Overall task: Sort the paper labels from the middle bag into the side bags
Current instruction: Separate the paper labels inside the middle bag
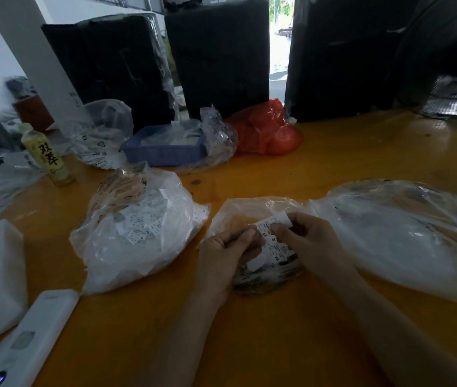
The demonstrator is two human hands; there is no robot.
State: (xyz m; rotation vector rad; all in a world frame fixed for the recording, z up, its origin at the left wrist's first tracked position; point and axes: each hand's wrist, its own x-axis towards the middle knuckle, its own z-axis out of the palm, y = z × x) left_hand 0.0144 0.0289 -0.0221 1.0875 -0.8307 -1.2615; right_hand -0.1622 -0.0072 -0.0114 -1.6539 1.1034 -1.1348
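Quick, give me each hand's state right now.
Left hand: pinching the white printed paper labels.
Right hand: pinching the same labels from the other side.

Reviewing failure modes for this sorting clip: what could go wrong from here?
1. Both hands, left hand and right hand, pinch one label strip; pulling apart could tear it mid-label.
2. The left bag and right bag look alike, so a size could be missorted.
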